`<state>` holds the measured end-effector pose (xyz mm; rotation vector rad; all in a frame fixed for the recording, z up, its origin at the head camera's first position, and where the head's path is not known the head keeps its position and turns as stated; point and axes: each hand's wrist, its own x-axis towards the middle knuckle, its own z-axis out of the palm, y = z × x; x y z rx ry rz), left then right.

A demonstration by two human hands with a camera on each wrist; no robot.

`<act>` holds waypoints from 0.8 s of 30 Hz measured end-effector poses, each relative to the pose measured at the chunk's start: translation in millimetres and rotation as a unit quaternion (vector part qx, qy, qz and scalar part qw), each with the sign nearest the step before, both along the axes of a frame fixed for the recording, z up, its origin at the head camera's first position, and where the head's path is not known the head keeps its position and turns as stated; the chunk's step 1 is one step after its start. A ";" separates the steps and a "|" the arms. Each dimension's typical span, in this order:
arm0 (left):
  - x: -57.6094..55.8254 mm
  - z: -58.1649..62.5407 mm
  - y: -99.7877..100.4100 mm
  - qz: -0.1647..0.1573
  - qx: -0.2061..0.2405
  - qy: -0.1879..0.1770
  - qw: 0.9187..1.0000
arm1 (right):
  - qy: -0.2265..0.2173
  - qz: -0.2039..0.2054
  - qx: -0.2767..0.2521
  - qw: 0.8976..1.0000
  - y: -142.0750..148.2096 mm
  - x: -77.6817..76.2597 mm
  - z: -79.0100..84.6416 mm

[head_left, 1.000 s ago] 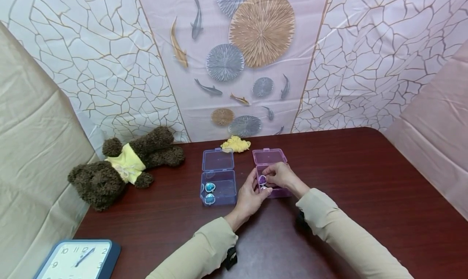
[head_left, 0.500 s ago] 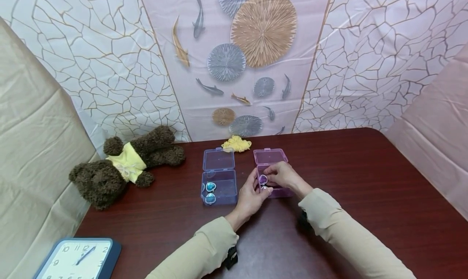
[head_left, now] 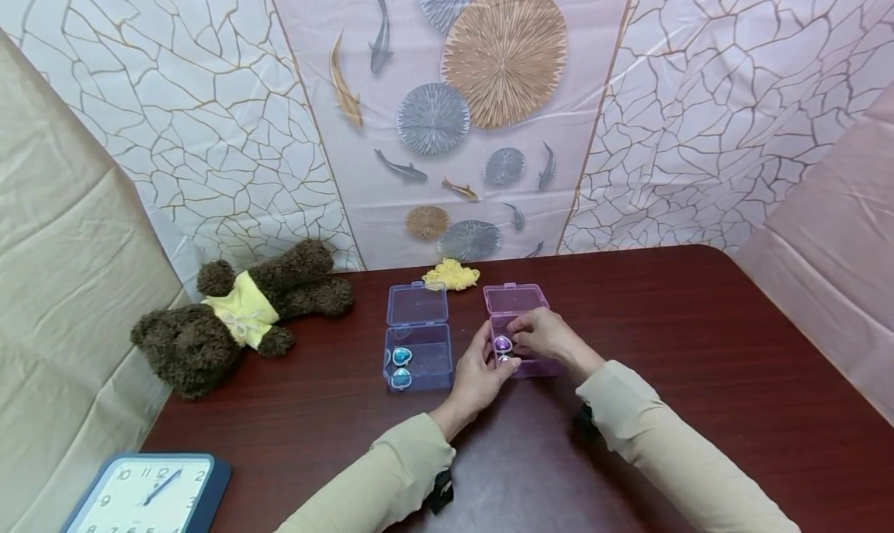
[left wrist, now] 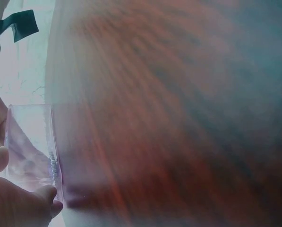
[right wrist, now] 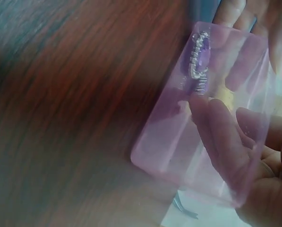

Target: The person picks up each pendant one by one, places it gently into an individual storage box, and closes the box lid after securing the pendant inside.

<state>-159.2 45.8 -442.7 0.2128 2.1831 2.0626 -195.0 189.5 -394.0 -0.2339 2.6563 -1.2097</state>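
My left hand (head_left: 476, 379) grips the left side of an open pink clear plastic box (head_left: 539, 368), thumb across the front and fingers along the side wall. A purple heart-shaped jewel (head_left: 502, 344) with a silver rim lies in the box's left end. Beside it a second jewel (head_left: 504, 358) is partly covered by the left thumb. My right hand (head_left: 548, 335) reaches into the box from the right with relaxed fingers. In the right wrist view its fingertips (right wrist: 200, 101) are right at a coiled metal part below the purple jewel (right wrist: 203, 57), pinching nothing visible.
Left of the hands stands an open blue clear box (head_left: 431, 356) with two blue jewels (head_left: 401, 356). Yellow yarn (head_left: 450, 275) lies behind the boxes. A brown teddy bear (head_left: 244, 308) lies at the back left, and a blue-framed clock (head_left: 143, 498) sits at the front left.
My right hand has shifted slightly right, its fingers drawing away from the purple jewel, which shows more fully. The left hand stays on the pink box.
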 end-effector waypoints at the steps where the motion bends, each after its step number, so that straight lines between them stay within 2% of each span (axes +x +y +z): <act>1: -0.3 -0.6 -0.1 0.001 0.000 0.002 1.000 | 0.000 0.000 -0.003 1.000 1.2 0.3 1.2; 2: -0.5 -1.2 -0.1 0.001 0.000 0.004 1.000 | 0.003 0.001 -0.004 1.000 3.1 0.1 2.8; 4: -0.8 -1.9 -0.1 0.001 0.003 0.004 1.000 | -0.006 -0.010 -0.039 0.999 9.1 -1.6 6.9; 6: -0.9 -2.1 -0.1 0.000 0.007 0.004 1.000 | -0.010 -0.039 -0.084 0.996 18.1 -5.6 11.4; 9: -1.0 -1.7 -0.2 0.002 0.009 0.008 1.000 | -0.009 -0.110 -0.162 0.981 35.0 -14.4 15.2; 11: -0.8 -1.5 -1.0 0.004 0.007 0.008 1.000 | -0.005 -0.152 -0.177 0.972 45.5 -21.0 13.0; 13: -0.7 -1.8 -1.5 0.008 0.000 0.006 1.000 | -0.022 -0.174 -0.184 0.967 53.8 -26.5 7.7; 18: -1.5 -2.9 -0.8 0.006 0.004 0.004 1.000 | -0.091 -0.166 -0.174 0.967 61.0 -35.5 -7.8; 24: -1.2 -2.2 0.0 0.005 0.003 0.009 1.000 | -0.111 -0.151 -0.177 0.966 58.8 -41.1 -10.1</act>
